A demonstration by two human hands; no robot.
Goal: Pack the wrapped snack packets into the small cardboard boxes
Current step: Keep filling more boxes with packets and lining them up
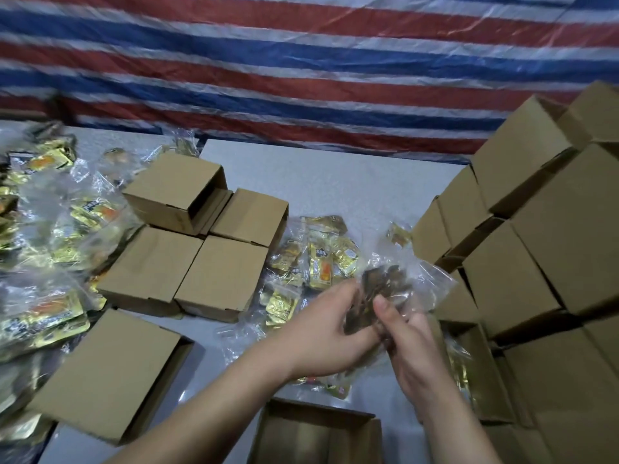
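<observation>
Both hands — left hand (330, 324), right hand (407, 343) — pinch one clear snack bag (395, 283) above an open box (318, 430) at the bench's near edge — five boxes sit left.

Both bare forearms reach forward and meet in the middle, the left hand (330, 333) and the right hand (407, 346) close together, fingers (385, 306) curled in a pinch.

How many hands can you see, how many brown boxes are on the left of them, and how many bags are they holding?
Hands: 2
Boxes left of them: 5
Bag held: 1
Total: 8
</observation>
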